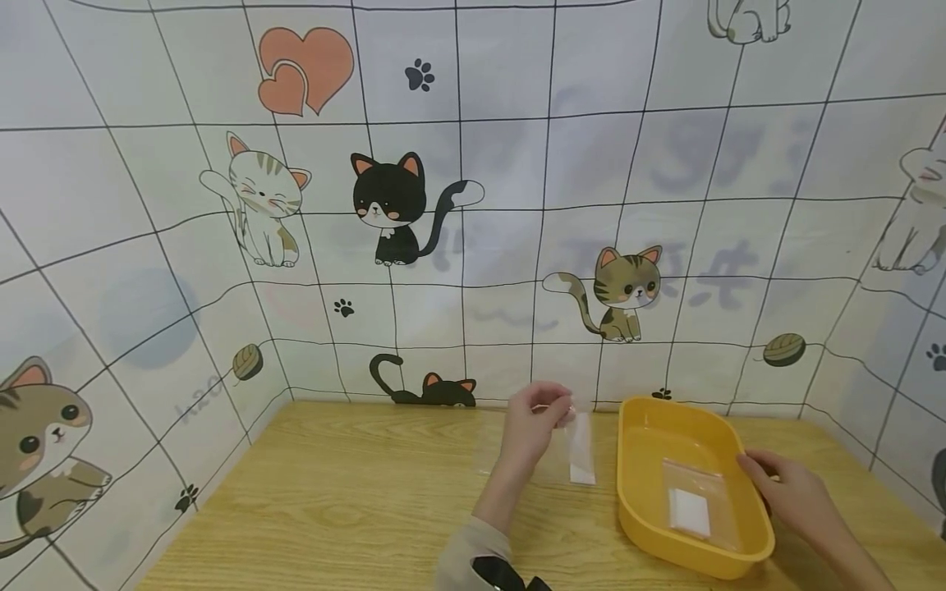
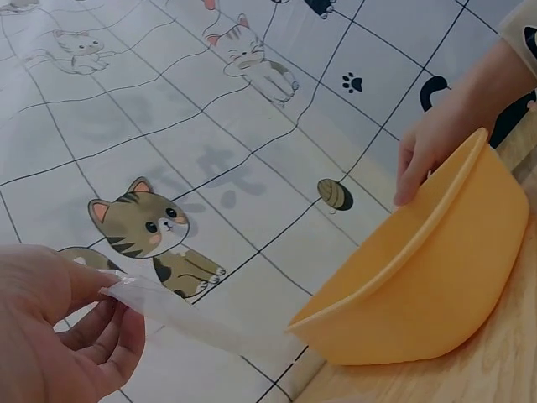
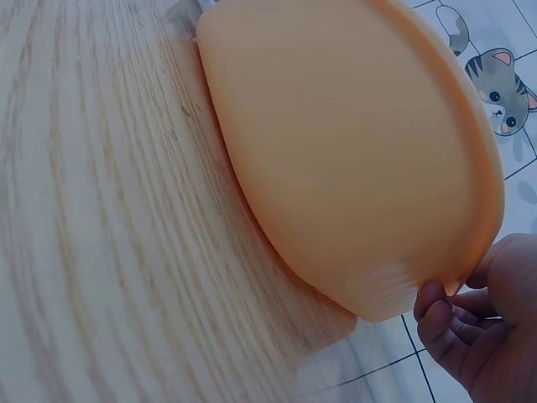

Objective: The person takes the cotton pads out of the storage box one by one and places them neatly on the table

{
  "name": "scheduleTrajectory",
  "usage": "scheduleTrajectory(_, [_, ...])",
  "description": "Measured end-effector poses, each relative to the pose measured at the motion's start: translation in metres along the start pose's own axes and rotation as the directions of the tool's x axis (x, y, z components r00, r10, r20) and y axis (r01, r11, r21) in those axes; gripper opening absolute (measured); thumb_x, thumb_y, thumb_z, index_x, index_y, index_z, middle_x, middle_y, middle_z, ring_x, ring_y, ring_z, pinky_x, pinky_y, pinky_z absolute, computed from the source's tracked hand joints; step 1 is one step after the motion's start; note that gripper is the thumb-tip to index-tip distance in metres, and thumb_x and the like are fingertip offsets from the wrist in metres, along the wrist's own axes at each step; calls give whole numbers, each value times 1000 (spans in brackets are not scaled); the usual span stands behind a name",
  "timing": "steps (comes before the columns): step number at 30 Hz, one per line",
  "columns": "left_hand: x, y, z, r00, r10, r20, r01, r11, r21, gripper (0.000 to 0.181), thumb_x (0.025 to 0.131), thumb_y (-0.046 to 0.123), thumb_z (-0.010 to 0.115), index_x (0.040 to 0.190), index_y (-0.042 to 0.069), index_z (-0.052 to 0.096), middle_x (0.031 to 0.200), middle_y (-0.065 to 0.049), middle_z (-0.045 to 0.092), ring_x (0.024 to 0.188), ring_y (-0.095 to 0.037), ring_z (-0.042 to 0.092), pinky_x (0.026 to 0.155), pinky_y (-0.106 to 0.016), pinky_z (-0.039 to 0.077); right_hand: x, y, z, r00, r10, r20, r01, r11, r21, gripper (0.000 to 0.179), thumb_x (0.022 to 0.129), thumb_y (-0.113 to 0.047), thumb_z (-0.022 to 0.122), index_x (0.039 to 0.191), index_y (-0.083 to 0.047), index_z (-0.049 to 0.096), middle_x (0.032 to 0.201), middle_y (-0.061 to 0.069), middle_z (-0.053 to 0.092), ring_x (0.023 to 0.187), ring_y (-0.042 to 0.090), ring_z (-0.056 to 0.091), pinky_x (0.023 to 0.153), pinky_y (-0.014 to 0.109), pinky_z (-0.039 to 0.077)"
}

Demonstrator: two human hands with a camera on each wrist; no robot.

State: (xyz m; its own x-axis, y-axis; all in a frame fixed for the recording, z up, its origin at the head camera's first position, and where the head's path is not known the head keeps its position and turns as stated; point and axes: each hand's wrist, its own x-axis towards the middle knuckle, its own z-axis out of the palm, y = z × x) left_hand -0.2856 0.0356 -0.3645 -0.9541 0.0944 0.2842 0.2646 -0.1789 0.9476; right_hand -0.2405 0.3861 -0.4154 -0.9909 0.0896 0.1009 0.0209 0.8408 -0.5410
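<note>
Yellow, the tray (image 1: 641,460) is seen at four o'clock in the head view. Left-wrist view: a clear bag (image 2: 189,319) is pinched by the left hand (image 2: 63,327); positioning seems the step, steadiness called for next. Right-wrist view: the tray is gripped by the right hand (image 3: 488,323).

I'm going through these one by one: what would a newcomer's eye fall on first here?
Probably the yellow basin at the right of the wooden table, its rim held by the right hand, with a white-patched clear packet inside. Next, the left hand, left of the basin, pinching clear plastic. Behind, cartoon cats dot the gridded backdrop.
</note>
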Motion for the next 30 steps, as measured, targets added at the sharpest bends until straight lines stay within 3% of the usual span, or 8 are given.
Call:
scheduleTrajectory(8, [4,5,-16,999,32,-36,-32,999,5,10,93,-2,68,103,-6,69,90,-9,68,77,-14,66,76,-27,58,-1,1,0,1000,-16,-17,16,1000,-15,63,110,-36,39,128,23,48,116,38,60,98,45,61,80,56,54])
scheduleTrajectory(18, [10,7,-40,996,28,-81,-25,999,35,11,94,-2,67,104,-7,69,93,-15,68,80,-21,70,77,-30,58,-1,-1,-1,1000,-2,0,2,1000,-9,65,110,-38,38,129,24,47,120,40,58,100,48,59,82,57,53])
scheduleTrajectory(30, [14,10,-66,985,26,-169,-16,998,59,12,93,-5,67,104,-9,69,94,-18,68,78,-17,69,74,-28,59,-1,0,0,1000,-8,-7,8,1000,-19,64,110,-37,39,129,24,48,119,40,58,101,49,59,82,59,53])
